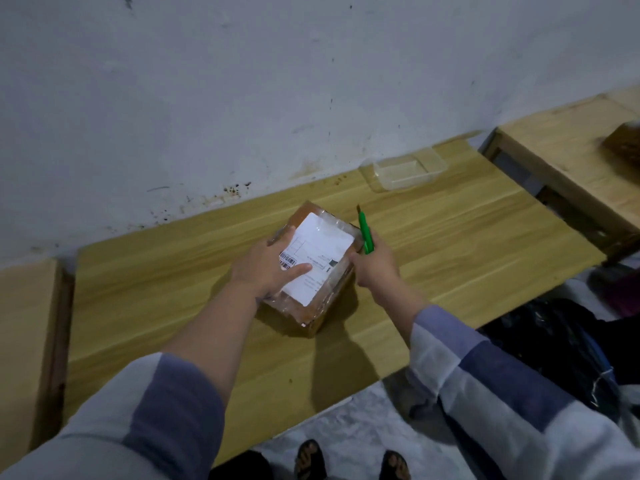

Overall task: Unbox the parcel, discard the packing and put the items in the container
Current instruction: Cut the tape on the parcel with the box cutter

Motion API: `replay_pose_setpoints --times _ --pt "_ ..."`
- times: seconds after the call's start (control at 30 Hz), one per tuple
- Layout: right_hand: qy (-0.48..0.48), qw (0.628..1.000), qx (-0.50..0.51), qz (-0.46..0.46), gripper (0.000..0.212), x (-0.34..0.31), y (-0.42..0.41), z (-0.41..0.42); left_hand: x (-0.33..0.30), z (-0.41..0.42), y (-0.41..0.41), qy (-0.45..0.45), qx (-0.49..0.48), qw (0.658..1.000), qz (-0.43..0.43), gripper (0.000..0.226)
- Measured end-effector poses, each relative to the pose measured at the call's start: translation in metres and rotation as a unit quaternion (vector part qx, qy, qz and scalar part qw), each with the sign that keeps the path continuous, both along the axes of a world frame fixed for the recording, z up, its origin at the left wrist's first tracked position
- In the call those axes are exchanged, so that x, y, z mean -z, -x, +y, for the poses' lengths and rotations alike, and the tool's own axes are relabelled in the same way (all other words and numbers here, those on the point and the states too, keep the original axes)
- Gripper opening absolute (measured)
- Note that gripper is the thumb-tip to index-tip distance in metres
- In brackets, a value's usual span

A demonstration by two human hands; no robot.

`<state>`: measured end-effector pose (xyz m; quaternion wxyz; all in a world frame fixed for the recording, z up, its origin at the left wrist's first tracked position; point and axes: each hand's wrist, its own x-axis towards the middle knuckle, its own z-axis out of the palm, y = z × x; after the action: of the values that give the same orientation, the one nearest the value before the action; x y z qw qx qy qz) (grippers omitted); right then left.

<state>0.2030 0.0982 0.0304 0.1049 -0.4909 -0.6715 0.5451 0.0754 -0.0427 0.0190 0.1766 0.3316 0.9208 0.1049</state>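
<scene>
A brown cardboard parcel [329, 299] wrapped in clear tape, with a white shipping label on top, sits in the middle of the wooden table [173, 292]. My left hand [268, 268] presses flat on the parcel's left side and the label. My right hand [375, 268] is at the parcel's right edge, closed around a green utility knife [365, 233] whose blade tip points away from me, above the parcel's far right corner. A clear plastic container [403, 173] stands empty at the back of the table, against the wall.
A white stained wall runs behind the table. A second wooden table [561, 147] with a brown object [623, 140] is at the right. A third table [24, 341] adjoins on the left. Dark bags [554, 341] lie on the floor at right. My feet show below.
</scene>
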Motion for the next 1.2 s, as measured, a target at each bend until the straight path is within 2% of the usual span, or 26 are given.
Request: replay_pose_setpoints --times 0.13,0.27,0.4,0.73,1.2 --pt "-0.027 0.998 -0.041 -0.026 0.053 -0.001 0.047 0.016 0.001 -0.007 0.005 -0.007 -0.041 0.999 0.022 0.083" --pt "-0.019 0.996 -0.076 -0.043 0.056 0.006 0.061 0.015 0.016 -0.012 0.009 -0.009 -0.084 0.996 0.019 0.079" --pt "0.033 0.998 -0.061 -0.014 0.053 0.001 0.053 0.006 0.024 -0.01 0.009 -0.03 -0.113 0.993 0.027 0.077" --pt "0.043 0.995 -0.084 0.03 0.053 -0.017 -0.003 -0.033 0.023 -0.01 0.004 -0.042 -0.121 0.992 0.013 0.076" --pt "-0.004 0.993 -0.107 -0.041 0.056 -0.021 -0.007 -0.052 0.022 -0.01 0.004 -0.04 -0.116 0.992 0.023 0.077"
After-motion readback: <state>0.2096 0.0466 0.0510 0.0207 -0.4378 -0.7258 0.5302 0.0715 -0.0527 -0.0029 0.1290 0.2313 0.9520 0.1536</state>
